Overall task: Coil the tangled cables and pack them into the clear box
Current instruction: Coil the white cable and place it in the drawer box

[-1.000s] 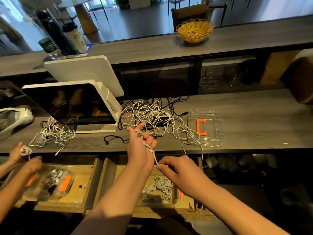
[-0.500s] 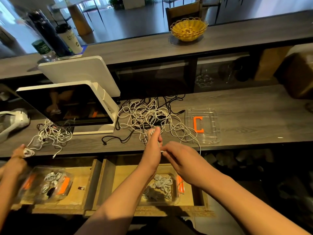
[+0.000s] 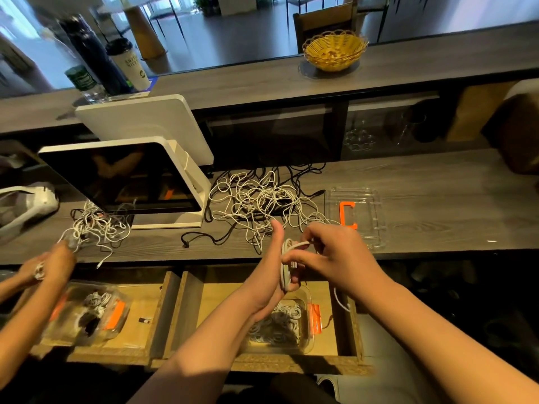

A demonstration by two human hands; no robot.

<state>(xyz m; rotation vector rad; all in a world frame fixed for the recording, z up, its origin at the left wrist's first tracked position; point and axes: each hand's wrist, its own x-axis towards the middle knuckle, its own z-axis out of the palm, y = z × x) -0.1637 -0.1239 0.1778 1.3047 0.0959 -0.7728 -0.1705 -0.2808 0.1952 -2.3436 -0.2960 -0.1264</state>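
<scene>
Task judged partly done. The left hand [image 3: 269, 275] gripped a small white coil [image 3: 287, 265], thumb raised, fingers curled round the loops. The right hand [image 3: 329, 255] pinched the cable's free end at the top of the coil, apparently wrapping the last turn. A short tail hung below the right wrist.

Directly beneath the hands, the clear box [image 3: 303, 345] sat in an open wooden drawer [image 3: 350, 357] and already held several coiled white cables; its orange latch lay on the side under the right hand. The coil in hand was not yet in the box.

Left to do: a large tangle [image 3: 262, 199] of white and black cables lay on the bench [image 3: 437, 199] just beyond both hands. The clear lid [image 3: 376, 217] rested beyond the right hand.

Past the left hand stood a white screen [image 3: 125, 176]; further that way another person's hands [image 3: 55, 263] worked a second tangle [image 3: 96, 225]. A raised counter behind carried a yellow basket [image 3: 334, 49] and cups. Room beyond blurred.
</scene>
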